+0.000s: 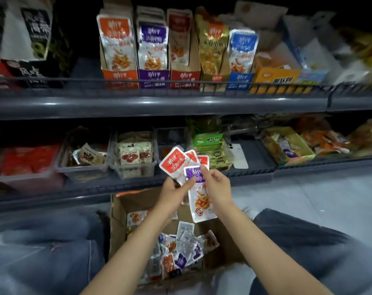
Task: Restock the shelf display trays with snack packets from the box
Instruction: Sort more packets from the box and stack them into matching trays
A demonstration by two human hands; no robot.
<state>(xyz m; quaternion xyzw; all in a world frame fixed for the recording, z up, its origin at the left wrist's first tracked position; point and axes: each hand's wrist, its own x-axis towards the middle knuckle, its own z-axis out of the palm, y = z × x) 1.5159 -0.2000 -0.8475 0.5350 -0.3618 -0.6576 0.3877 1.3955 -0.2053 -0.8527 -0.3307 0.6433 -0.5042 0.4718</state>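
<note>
We sort above the box (119, 220): left fingers (188, 183) grip red packets (172, 161), right fingers (204, 169) pinch a purple packet (200, 196), bound next for the purple tray (153, 78).

We only get one view here: a wide-angle head cam looking forward and down, parked close in front of the upper shelf (159, 105) and lower shelf (95, 189), whose rails bow toward the frame edges. Our left hand (172, 188) and right hand (218, 186) sit near mid-frame, close to the lens, and the box (119, 220) lies straight below us at the bottom of the frame.
</note>
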